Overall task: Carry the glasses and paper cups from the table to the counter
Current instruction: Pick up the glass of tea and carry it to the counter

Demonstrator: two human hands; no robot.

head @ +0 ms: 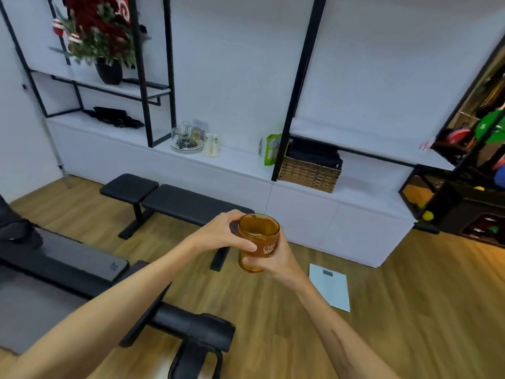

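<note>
An amber glass mug (258, 236) with white lettering is held upright in mid-air over the wooden floor. My left hand (226, 232) grips its handle side near the rim. My right hand (276, 258) wraps around its lower body from the right. On the white counter (240, 162) at the back stand a round tray of clear glasses (187, 139) and, just right of it, two paper cups (212, 144).
A black workout bench (175, 201) stands between me and the counter. A treadmill (54, 272) lies at lower left. A wicker basket (310, 173) and a green pouch (272, 149) sit on the counter. A white scale (330, 287) lies on the floor.
</note>
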